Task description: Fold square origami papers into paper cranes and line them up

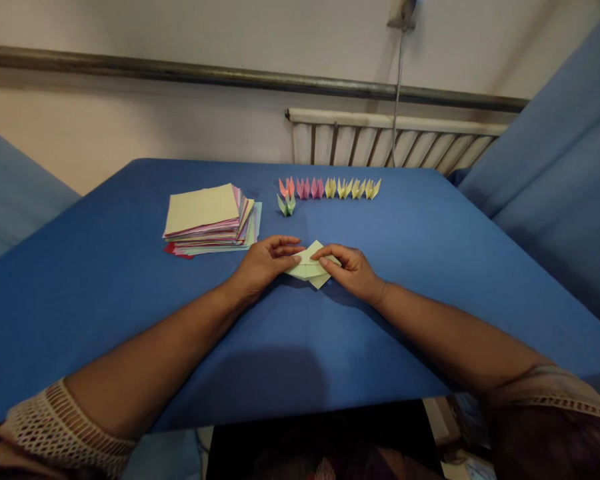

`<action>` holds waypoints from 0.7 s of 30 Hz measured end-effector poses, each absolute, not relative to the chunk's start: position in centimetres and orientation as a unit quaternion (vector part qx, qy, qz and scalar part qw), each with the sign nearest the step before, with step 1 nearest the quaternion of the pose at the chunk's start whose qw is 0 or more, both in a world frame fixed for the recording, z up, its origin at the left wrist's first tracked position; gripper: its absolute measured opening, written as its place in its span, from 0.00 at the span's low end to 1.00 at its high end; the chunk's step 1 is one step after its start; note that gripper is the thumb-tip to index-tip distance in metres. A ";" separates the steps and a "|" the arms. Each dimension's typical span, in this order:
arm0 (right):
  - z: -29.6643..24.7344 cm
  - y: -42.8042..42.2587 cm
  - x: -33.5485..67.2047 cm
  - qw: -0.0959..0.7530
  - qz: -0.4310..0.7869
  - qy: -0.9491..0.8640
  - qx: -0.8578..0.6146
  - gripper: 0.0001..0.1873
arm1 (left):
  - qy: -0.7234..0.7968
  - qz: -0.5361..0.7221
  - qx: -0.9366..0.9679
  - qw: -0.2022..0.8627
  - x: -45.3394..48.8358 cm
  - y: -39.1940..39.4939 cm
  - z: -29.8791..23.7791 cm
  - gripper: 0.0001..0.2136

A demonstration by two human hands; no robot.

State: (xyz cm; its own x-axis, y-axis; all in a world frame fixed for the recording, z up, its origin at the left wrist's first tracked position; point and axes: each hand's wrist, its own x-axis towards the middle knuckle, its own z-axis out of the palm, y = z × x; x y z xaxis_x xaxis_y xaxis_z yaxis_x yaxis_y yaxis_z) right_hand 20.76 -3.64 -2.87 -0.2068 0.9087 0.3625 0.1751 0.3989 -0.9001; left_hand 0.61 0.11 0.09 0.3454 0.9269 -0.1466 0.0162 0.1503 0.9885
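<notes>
Two bare hands meet near the middle of my view with a pale green folded paper [307, 271] between them, just above or resting on the blue tabletop [380, 347]; I cannot tell which. The left hand [265, 263] has its thumb over the paper's left end, its fingers reaching along the far side. The right hand [355, 272] pinches the right part with thumb and forefinger, hiding some of that end. I read both as gripping, though how far the fingers run underneath is hidden from me. One corner points away from the wearer and another points back, both free of the fingers.

I would expect almost no weight here, so my care would go into pressure rather than lift. Where layers stack along the middle band, the paper should feel fairly stiff; the free corners look thinner, and I judge they would bend or dog-ear under a careless push. Its surface seems dry and matte, so I expect decent grip, though the layers could slip over one another. I would take hold at the two side ends with flat thumb pads, leaving both free corners alone.

To the left stands an uneven stack of coloured paper sheets [203, 210]. Beyond the hands I see a row of folded-paper figures [317, 189], with one green folded-paper figure [287, 207] just in front of its left end.
</notes>
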 end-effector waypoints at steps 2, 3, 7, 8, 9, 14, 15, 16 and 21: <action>-2.9 -3.5 20.7 0.486 0.393 -0.670 -0.399 0.10 | 0.438 0.327 0.554 0.628 0.6 0.0 -0.1 0.20; -3.0 -3.4 20.7 0.492 0.404 -0.658 -0.401 0.10 | 0.439 0.319 0.560 0.626 0.6 0.0 -0.1 0.19; -3.7 -2.7 20.4 0.534 0.469 -0.586 -0.389 0.13 | 0.457 0.352 0.555 0.600 0.9 -0.3 -0.1 0.19; -3.8 -2.5 20.4 0.540 0.482 -0.572 -0.385 0.14 | 0.459 0.360 0.549 0.599 1.0 -0.3 -0.1 0.20; -3.9 -2.4 20.3 0.544 0.489 -0.563 -0.384 0.15 | 0.459 0.364 0.543 0.602 1.0 -0.4 0.0 0.20; -3.5 -2.7 20.3 0.546 0.492 -0.558 -0.385 0.19 | 0.450 0.379 0.518 0.621 1.1 -0.5 0.4 0.19; -3.4 -2.9 20.4 0.543 0.492 -0.563 -0.383 0.22 | 0.453 0.384 0.510 0.622 1.2 -0.5 0.4 0.18; -3.3 -3.0 20.4 0.541 0.490 -0.567 -0.382 0.26 | 0.456 0.388 0.502 0.624 1.2 -0.6 0.5 0.17; -3.2 -3.1 20.2 0.538 0.463 -0.557 -0.431 0.21 | 0.445 0.367 0.485 0.657 1.4 -1.0 0.6 0.16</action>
